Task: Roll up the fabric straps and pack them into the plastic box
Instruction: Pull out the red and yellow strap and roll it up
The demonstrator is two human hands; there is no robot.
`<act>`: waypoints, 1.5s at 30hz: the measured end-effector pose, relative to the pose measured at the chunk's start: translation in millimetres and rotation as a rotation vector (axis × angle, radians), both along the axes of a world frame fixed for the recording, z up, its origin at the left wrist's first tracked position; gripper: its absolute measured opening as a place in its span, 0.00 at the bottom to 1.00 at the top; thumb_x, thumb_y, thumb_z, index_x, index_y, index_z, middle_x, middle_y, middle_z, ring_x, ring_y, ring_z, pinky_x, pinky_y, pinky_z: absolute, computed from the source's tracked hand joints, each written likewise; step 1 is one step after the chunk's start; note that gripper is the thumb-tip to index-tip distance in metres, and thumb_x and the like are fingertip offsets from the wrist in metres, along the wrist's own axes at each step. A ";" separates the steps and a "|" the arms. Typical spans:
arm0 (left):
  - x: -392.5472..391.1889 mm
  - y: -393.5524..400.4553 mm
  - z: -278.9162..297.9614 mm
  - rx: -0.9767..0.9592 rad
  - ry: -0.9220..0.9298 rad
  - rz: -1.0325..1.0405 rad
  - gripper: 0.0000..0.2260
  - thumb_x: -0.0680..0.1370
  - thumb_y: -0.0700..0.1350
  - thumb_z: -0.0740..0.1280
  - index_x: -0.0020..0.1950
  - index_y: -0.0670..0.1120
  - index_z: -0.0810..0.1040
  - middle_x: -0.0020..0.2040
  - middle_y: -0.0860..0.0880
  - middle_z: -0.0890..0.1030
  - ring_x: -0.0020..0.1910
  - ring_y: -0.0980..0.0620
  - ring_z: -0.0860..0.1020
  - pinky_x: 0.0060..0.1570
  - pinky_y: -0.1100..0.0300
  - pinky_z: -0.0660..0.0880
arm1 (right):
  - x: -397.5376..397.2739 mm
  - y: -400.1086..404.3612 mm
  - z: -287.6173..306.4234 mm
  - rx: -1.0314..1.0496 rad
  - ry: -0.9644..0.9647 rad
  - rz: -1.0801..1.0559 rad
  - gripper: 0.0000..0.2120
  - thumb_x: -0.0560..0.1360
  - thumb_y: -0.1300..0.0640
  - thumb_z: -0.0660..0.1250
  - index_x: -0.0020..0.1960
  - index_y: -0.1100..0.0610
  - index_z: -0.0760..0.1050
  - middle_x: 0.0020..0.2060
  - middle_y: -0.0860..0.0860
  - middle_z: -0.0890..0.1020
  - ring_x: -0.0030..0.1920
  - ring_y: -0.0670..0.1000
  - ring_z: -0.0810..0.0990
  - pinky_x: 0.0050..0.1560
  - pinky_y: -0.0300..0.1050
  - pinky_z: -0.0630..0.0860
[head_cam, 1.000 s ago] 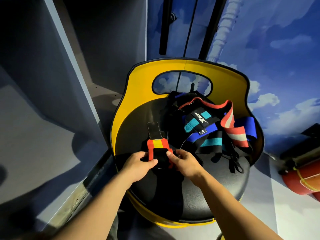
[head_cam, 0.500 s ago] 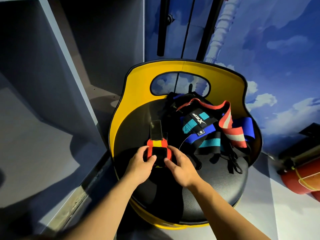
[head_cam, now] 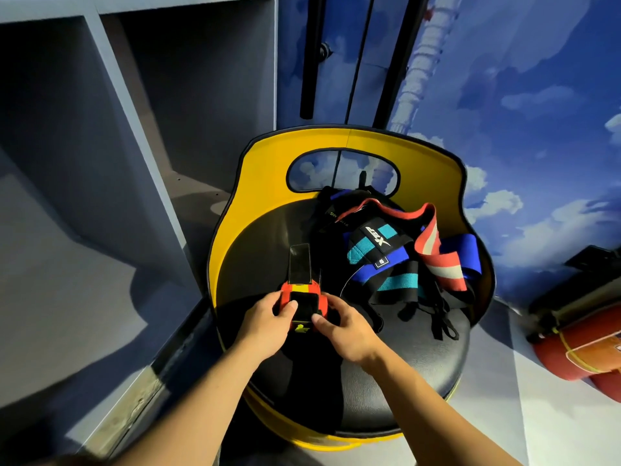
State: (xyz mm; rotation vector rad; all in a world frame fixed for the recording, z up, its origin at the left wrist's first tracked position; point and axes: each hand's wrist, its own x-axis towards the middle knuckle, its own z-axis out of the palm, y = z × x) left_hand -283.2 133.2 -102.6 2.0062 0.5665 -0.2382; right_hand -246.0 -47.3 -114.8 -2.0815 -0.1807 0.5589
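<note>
The red and yellow strap (head_cam: 303, 302) lies partly rolled on the black seat (head_cam: 386, 381) of a yellow-backed chair (head_cam: 265, 183); its black tail (head_cam: 299, 264) stretches away flat; the left hand (head_cam: 265, 326) and right hand (head_cam: 346, 327) each pinch the roll from either side; a pile of blue, teal and red straps (head_cam: 396, 260) sits just beside, to the right.

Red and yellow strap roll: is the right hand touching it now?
Touching. The head view shows the right hand with its thumb pressed on the red and yellow strap roll, while the left hand grips the other side.
</note>
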 end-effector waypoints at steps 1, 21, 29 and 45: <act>-1.7 0.8 0.8 0.034 0.008 0.003 0.19 0.82 0.58 0.62 0.71 0.53 0.75 0.64 0.50 0.79 0.60 0.49 0.77 0.61 0.52 0.75 | -1.2 -0.9 0.3 -0.021 -0.005 0.001 0.24 0.78 0.45 0.68 0.72 0.47 0.70 0.57 0.45 0.82 0.56 0.46 0.81 0.61 0.47 0.78; 10.5 -9.6 -1.5 -0.160 0.000 0.169 0.16 0.84 0.49 0.62 0.72 0.52 0.73 0.61 0.50 0.78 0.58 0.51 0.77 0.55 0.56 0.73 | 6.5 28.8 0.9 -0.064 -0.097 -0.230 0.20 0.82 0.41 0.60 0.64 0.54 0.74 0.54 0.52 0.82 0.55 0.52 0.81 0.54 0.44 0.76; 6.7 -4.1 -5.2 -0.394 0.030 0.228 0.15 0.80 0.39 0.67 0.64 0.53 0.74 0.57 0.49 0.80 0.58 0.48 0.79 0.64 0.46 0.76 | 4.1 15.5 3.9 0.086 0.108 -0.225 0.16 0.77 0.54 0.67 0.64 0.50 0.73 0.57 0.49 0.82 0.55 0.48 0.81 0.61 0.47 0.78; 23.7 -5.1 3.1 -0.589 0.084 0.432 0.12 0.79 0.43 0.72 0.62 0.44 0.79 0.54 0.41 0.82 0.52 0.44 0.82 0.52 0.48 0.81 | 18.2 27.5 -0.2 0.171 0.256 -0.412 0.17 0.74 0.44 0.70 0.56 0.54 0.77 0.50 0.54 0.84 0.52 0.54 0.84 0.59 0.56 0.80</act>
